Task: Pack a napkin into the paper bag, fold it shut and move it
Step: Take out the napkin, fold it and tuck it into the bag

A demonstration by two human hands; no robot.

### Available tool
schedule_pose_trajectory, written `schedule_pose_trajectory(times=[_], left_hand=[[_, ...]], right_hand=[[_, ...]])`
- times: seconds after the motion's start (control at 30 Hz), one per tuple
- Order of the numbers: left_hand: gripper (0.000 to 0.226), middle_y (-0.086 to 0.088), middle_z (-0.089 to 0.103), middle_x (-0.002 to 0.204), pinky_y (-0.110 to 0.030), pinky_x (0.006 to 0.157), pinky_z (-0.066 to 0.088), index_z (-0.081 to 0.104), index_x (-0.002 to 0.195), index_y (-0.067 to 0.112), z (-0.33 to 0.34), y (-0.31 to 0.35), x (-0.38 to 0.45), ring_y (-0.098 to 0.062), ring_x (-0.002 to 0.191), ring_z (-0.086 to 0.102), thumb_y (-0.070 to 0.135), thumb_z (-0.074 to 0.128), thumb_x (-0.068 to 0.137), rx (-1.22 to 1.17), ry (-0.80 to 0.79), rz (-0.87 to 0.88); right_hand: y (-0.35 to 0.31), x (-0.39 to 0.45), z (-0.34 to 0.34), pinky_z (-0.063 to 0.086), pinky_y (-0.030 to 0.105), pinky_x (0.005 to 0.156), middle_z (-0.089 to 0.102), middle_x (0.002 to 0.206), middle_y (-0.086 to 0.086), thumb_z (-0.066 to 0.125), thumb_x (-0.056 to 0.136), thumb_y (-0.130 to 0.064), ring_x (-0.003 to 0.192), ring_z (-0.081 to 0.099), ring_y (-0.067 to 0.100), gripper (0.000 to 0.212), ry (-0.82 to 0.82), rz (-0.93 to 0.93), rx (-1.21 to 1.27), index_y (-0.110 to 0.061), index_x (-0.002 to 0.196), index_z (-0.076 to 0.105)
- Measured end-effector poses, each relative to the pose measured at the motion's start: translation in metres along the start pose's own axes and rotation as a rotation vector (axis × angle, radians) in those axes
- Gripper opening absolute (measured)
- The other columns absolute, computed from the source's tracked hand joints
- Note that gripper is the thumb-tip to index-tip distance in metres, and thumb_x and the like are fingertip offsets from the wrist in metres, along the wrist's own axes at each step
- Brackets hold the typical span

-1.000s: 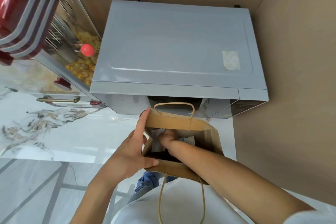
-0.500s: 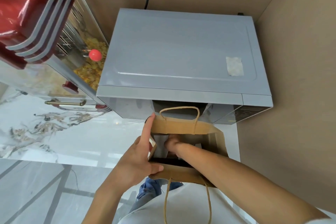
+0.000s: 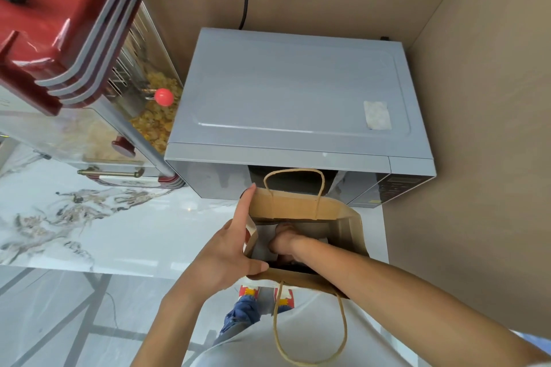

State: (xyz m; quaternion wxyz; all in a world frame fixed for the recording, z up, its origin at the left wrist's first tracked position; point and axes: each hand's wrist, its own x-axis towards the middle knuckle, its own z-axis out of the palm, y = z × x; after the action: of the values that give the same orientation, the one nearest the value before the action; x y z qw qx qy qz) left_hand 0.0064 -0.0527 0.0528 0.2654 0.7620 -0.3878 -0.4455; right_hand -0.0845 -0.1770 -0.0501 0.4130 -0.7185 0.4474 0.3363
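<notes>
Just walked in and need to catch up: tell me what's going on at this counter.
A person is packing a brown paper bag that stands open on the marble counter, in front of the grey microwave. The left hand steadies the bag's left rim, while the right hand reaches down inside, against something white, probably the napkin. The bag is not yet folded shut.

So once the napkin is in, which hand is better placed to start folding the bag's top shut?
Probably the left hand: it is outside the paper bag, already spanning the left rim with thumb and forefinger. The right hand is deep inside the bag and must come out first.
</notes>
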Motion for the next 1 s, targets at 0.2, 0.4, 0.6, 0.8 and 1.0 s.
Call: schedule_pose_trajectory(times=[0.2, 0.4, 0.6, 0.8, 1.0], left_hand=[[0.133, 0.000, 0.054, 0.097, -0.025, 0.065, 0.056, -0.019, 0.137, 0.067, -0.001, 0.005, 0.003, -0.016, 0.073, 0.062, 0.017, 0.086, 0.074, 0.063, -0.049, -0.020], [0.135, -0.009, 0.054, 0.092, -0.017, 0.057, 0.046, -0.025, 0.144, 0.056, 0.004, 0.014, 0.003, -0.013, 0.065, 0.057, 0.016, 0.085, 0.076, 0.103, -0.148, 0.006], [0.137, -0.001, 0.053, 0.082, -0.026, 0.063, 0.056, -0.030, 0.136, 0.062, 0.009, 0.013, -0.001, -0.013, 0.065, 0.059, 0.016, 0.084, 0.076, 0.110, -0.145, 0.022], [0.142, 0.006, 0.050, 0.080, -0.031, 0.074, 0.060, -0.036, 0.117, 0.077, 0.013, 0.006, 0.000, -0.008, 0.071, 0.062, 0.016, 0.085, 0.075, 0.084, -0.116, 0.054], [0.134, -0.006, 0.056, 0.108, -0.022, 0.060, 0.049, -0.025, 0.139, 0.063, 0.013, 0.006, -0.002, -0.008, 0.058, 0.056, 0.015, 0.084, 0.077, 0.058, -0.127, 0.070]], right_hand=[[0.014, -0.017, -0.021, 0.051, 0.022, 0.048, 0.063, 0.094, 0.005, 0.060, 0.095, -0.011, 0.069, 0.065, 0.014, 0.040, -0.020, 0.043, -0.034, -0.012, 0.134, 0.051], [0.043, -0.046, -0.038, 0.050, 0.032, 0.083, 0.051, 0.138, 0.014, 0.059, 0.093, -0.009, 0.119, 0.059, 0.028, 0.049, 0.094, 0.039, -0.345, -0.011, 0.140, 0.048], [0.054, -0.043, -0.041, 0.048, 0.025, 0.061, 0.063, 0.130, 0.016, 0.051, 0.100, -0.012, 0.070, 0.060, 0.016, 0.035, 0.060, 0.136, -0.490, -0.004, 0.133, 0.056], [0.060, -0.030, -0.031, 0.052, 0.030, 0.089, 0.065, 0.127, 0.012, 0.055, 0.101, -0.019, 0.109, 0.067, 0.022, 0.030, 0.135, 0.152, -0.493, -0.009, 0.128, 0.061], [0.060, -0.023, -0.033, 0.055, 0.026, 0.059, 0.066, 0.103, 0.010, 0.056, 0.100, -0.029, 0.068, 0.065, 0.015, 0.029, 0.151, 0.247, -0.346, -0.010, 0.122, 0.059]])
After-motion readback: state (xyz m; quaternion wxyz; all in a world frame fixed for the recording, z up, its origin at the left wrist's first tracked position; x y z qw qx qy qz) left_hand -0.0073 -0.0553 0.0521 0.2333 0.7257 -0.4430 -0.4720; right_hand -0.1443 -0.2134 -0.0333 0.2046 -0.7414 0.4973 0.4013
